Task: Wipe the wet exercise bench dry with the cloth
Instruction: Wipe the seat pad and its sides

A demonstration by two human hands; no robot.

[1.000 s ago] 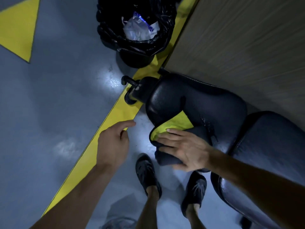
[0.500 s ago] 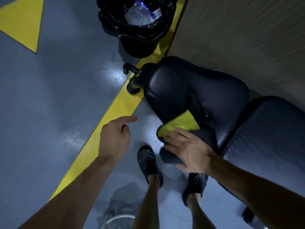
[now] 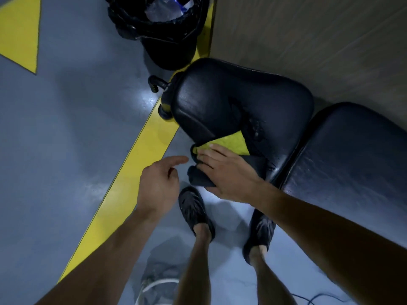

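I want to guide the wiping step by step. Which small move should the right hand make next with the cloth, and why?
Probably slide the cloth up and to the right along the seat pad. The right hand presses it flat at the pad's near edge, while water drops sit just beyond the cloth, unwiped. The left hand hangs free beside it, holding nothing.

Cloth [image 3: 229, 146] lies on the bench [image 3: 237, 102] near edge; bin [image 3: 167, 40] behind; shoes [image 3: 196, 210] below.
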